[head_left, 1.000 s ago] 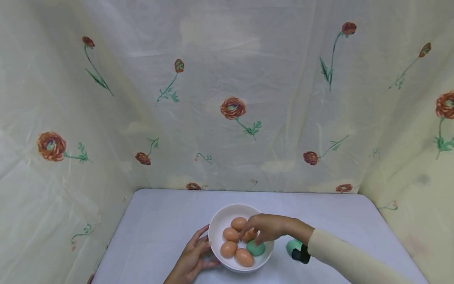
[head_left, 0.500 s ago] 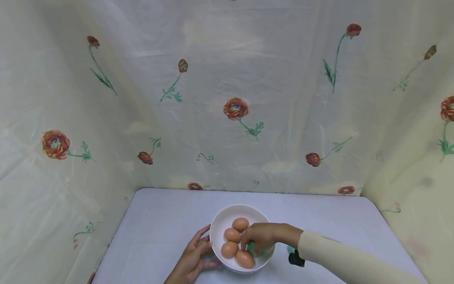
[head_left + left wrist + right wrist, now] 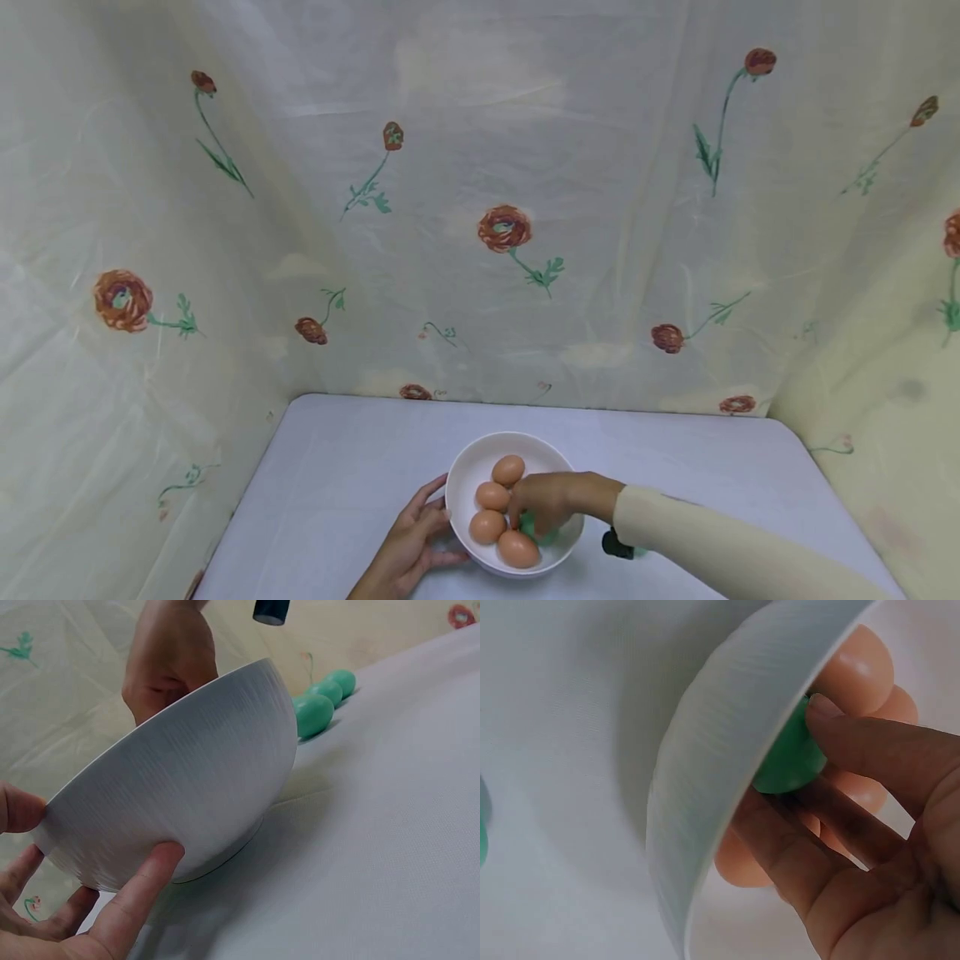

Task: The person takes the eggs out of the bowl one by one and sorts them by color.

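Observation:
My left hand holds the white bowl from its left side. In the left wrist view, its spread fingers press against the ribbed outer wall. Inside the bowl, my right hand grips a green egg between thumb and fingers, close to the bowl's right wall. Several brown eggs lie around that egg, and the right hand partly hides some of them. The bowl looks slightly tilted in the left wrist view, but that camera is itself slanted.
Green eggs stand in a row on the white table, right of the bowl; the right forearm mostly hides them in the head view. A dark wrist camera hangs beneath that forearm. Flowered curtain encloses the table's back and sides.
My right hand has lowered into the bowl and closed round the green egg, while its forearm moved left and covered the green eggs outside. The left hand stays on the bowl.

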`<state>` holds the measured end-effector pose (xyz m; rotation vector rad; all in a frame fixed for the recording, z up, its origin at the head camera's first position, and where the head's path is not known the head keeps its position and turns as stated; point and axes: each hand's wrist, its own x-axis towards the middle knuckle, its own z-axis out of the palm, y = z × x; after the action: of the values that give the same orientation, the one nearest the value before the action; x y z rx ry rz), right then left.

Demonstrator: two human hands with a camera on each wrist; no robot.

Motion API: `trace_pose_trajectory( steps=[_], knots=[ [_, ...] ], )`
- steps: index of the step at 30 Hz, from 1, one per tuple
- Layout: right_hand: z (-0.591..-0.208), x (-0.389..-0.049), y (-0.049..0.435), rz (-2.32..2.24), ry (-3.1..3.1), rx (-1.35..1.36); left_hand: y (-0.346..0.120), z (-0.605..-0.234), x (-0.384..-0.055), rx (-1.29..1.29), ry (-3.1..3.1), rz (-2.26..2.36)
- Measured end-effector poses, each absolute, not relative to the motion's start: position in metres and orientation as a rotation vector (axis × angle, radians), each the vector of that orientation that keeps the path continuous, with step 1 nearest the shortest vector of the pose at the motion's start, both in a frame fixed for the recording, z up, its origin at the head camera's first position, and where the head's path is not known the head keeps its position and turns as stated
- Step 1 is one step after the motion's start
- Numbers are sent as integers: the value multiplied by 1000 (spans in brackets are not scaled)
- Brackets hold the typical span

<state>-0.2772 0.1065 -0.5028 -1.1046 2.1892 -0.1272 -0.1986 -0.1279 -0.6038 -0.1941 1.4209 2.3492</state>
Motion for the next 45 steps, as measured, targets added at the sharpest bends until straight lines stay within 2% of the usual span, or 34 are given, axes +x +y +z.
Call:
trace_pose_trajectory(
  steps=[10, 21, 22, 28, 29, 34, 45],
  knots=[
    [-510, -278, 109, -74, 2185, -1176, -128, -602, -197, -191, 1434, 2353],
    [-510, -276, 115, -120, 2191, -1069, -124, -604, -195, -228, 1460, 2348],
    [-521, -281, 121, -117, 2188, -1132, -124, -604, -195, -222, 1460, 2348],
    [-504, -281, 133, -211, 2223, -1165, -125, -604, -195, -188, 1466, 2358],
    [-488, -276, 131, -247, 2228, -1112, -126, -604, -195, -182, 1469, 2359],
    [-471, -273, 145, -398, 2223, -1135, -126, -604, -196, -175, 1474, 2358],
    [-447, -272, 202, -595, 2303, -921, -127, -603, -197, -174, 1465, 2359]
  ],
)
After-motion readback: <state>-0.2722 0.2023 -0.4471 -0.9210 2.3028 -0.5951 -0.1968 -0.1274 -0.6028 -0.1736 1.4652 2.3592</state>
